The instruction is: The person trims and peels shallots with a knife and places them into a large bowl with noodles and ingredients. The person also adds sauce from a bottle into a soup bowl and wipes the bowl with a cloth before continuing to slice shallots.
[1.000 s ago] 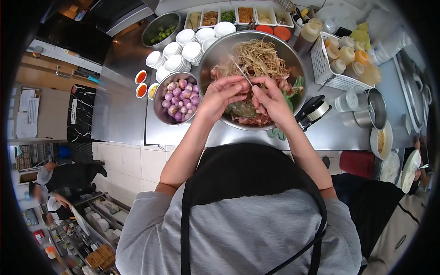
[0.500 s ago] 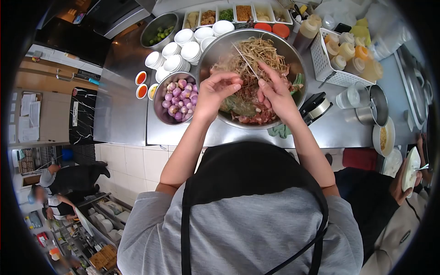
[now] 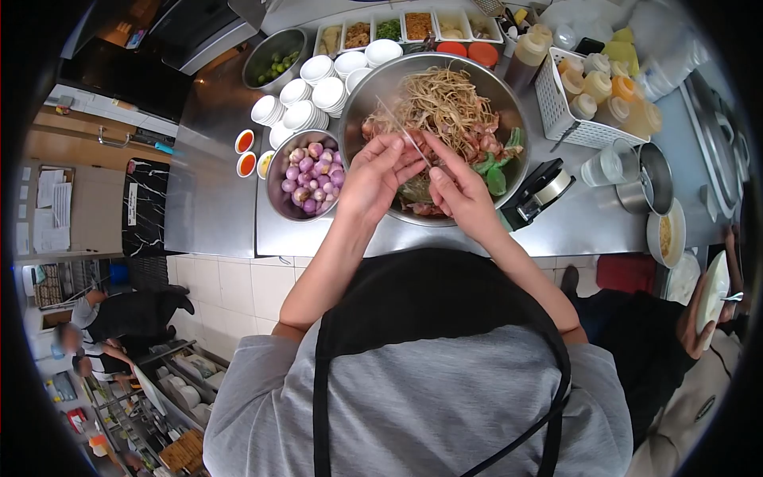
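Observation:
A large steel bowl [image 3: 515,87] holds thin brown root-like strands [image 3: 445,99], reddish pieces and a green item [image 3: 494,173]. Over its near part, my right hand [image 3: 461,187] pinches a thin pale stick [image 3: 401,129] that slants up to the left. My left hand [image 3: 373,175] is beside it, fingers curled with the tips close to the stick; whether they grip anything is too small to tell. Against the bowl's left side stands a smaller bowl of purple shallots [image 3: 312,176]. A black and silver device [image 3: 540,193], possibly a tape dispenser, lies to the right.
Stacked white dishes [image 3: 330,94], small sauce cups [image 3: 245,164] and a bowl of green fruit [image 3: 276,65] stand left. Toppings trays [image 3: 389,29] line the back. A white basket of bottles [image 3: 572,119] and a pot [image 3: 655,179] are right. People [image 3: 131,314] stand at both sides.
Both hands have shifted slightly, and my left fingers are again close to the stick after being apart from it. The green item in the bowl shows more fully.

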The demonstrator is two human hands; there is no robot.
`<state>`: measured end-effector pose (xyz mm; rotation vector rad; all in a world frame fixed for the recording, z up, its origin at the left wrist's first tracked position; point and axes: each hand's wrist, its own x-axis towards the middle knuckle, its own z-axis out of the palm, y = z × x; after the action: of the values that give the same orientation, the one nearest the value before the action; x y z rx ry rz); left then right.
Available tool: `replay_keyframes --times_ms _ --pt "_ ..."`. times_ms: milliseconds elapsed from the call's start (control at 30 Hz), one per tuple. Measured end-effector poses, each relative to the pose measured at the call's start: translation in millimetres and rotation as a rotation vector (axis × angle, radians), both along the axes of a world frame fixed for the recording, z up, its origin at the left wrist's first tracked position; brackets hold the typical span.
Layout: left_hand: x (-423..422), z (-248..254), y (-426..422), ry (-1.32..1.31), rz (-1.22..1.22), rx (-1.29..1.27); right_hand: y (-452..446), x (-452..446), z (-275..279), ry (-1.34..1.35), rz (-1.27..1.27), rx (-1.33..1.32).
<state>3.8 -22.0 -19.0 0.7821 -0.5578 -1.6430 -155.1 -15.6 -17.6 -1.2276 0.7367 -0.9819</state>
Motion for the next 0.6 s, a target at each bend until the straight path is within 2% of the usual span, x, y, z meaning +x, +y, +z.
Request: replay_keyframes --times_ms 100,400,600 --pt "1 -1 3 -0.026 0.022 -0.003 -5 -9 -1 -0.009 0.031 0.149" --pt "4 0 8 -0.056 -0.001 -0.028 -8 -17 -7 0.164 -0.104 0.173" --pt "-1 10 7 -0.097 0.048 -0.054 -2 -20 14 0.119 0.037 0.071"
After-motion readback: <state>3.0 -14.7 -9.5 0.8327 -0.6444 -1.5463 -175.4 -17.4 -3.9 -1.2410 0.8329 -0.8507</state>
